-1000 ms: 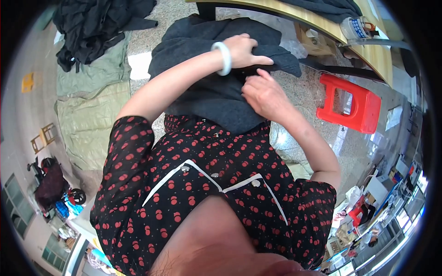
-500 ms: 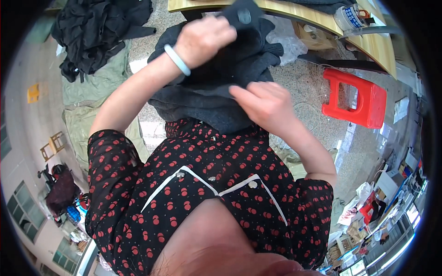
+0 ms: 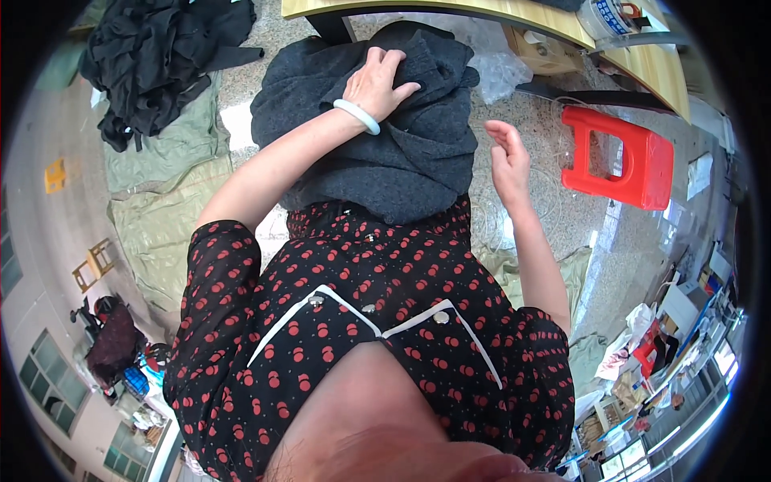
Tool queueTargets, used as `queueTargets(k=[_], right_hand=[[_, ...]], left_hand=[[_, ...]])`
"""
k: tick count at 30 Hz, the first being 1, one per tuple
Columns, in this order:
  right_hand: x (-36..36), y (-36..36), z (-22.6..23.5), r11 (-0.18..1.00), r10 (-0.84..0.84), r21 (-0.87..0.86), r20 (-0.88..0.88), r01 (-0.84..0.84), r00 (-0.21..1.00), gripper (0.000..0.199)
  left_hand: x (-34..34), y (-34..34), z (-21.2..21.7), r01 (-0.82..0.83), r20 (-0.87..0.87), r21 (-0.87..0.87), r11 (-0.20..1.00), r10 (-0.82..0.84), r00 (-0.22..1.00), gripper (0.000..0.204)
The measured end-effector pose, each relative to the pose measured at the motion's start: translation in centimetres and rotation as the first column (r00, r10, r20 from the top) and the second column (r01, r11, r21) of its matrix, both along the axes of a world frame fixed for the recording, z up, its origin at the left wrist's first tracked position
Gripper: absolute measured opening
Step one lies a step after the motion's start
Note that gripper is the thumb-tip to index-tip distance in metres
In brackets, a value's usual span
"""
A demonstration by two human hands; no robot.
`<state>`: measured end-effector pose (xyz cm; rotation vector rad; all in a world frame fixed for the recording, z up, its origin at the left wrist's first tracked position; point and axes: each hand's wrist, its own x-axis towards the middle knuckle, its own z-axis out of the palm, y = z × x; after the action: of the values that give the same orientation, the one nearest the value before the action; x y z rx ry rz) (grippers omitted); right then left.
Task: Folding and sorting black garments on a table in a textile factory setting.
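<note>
We rest our left hand (image 3: pixel 376 87) on the dark grey cloth (image 3: pixel 426 145), its thumb spread well away from the fingers and no fold closed between them; the fingers reach away from us over the upper part of the bundle. The cloth lies heaped and creased beneath that hand, spreading to both sides of it and back toward our dotted shirt (image 3: pixel 369 269). On the left wrist, just behind the grip, we wear a pale bracelet (image 3: pixel 358 116). Our right hand (image 3: pixel 510 165) is raised just beside the right edge of the cloth, apart from it, with fingers loosely bent, the palm side turned toward the bundle and nothing visible in its grasp. Farther right of that hand we have a red stool (image 3: pixel 654 173) lying on its side. Beyond both hands runs a wooden table (image 3: pixel 470 10), and crumpled clear plastic (image 3: pixel 502 72) lies on the floor under its edge, ahead of the right hand. Left of our left hand, well apart, we see a pile of black cloth (image 3: pixel 173 56), with green sheeting (image 3: pixel 169 233) nearer us.
</note>
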<state>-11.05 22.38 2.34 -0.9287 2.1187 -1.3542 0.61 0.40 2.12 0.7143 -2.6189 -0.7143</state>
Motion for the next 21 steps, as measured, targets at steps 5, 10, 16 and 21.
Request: queueTargets(k=[5, 10, 16, 21], right_hand=[[1.8, 0.1, -2.7, 0.988, 0.130, 0.095, -0.097, -0.121, 0.987, 0.046], [0.8, -1.8, -2.9, 0.996, 0.074, -0.041, -0.101, -0.079, 0.992, 0.039], [-2.2, -2.0, -5.0, 0.987, 0.159, 0.002, -0.149, -0.161, 0.976, 0.026], [-3.4, -3.0, 6.9, 0.944, -0.013, -0.327, -0.148, -0.036, 0.989, 0.020]], left_hand=[[0.1, 0.8, -0.9, 0.072, 0.023, 0.003, 0.997, -0.072, 0.997, 0.039], [-0.3, 0.9, -0.9, 0.158, 0.113, -0.105, 0.982, -0.146, 0.983, 0.030], [-0.8, 0.9, -0.8, 0.222, 0.169, -0.173, 0.960, -0.193, 0.966, 0.023], [-2.3, -2.2, 5.6, 0.146, -0.236, -0.235, 0.961, -0.202, 0.951, 0.015]])
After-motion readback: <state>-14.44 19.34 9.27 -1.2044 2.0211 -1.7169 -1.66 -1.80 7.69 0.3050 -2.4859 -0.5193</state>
